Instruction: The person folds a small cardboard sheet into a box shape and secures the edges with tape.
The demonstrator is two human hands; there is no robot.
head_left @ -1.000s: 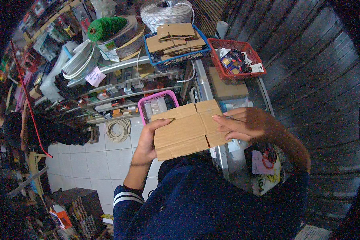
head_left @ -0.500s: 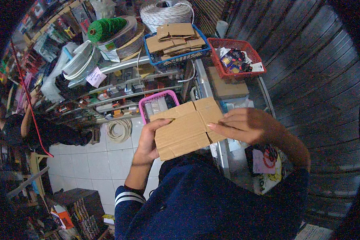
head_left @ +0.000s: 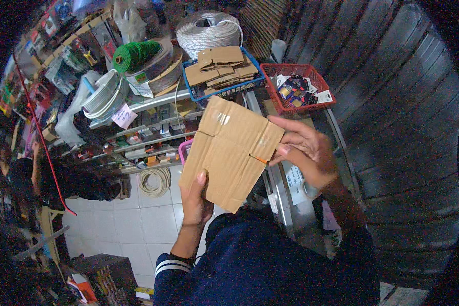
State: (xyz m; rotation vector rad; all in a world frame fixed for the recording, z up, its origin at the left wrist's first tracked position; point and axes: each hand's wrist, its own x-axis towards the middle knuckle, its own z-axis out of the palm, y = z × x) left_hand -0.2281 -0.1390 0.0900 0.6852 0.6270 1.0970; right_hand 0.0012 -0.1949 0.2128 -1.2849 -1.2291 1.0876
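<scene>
While I watch from afar, my left hand point(head_left: 195, 206) pinches the flattened cardboard point(head_left: 232, 148) between both hands, thumb on top; my right hand point(head_left: 313, 158) curls at its edge, grip unclear. I judge the flattening done, the piece not yet set down, with folded pieces point(head_left: 222, 56) beyond my hands in a blue basket point(head_left: 239, 87)

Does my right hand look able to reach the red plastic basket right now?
Probably yes: the red plastic basket sits beyond your right hand, nothing visibly between them, though that hand is at the edge of the folded brown cardboard.
</scene>
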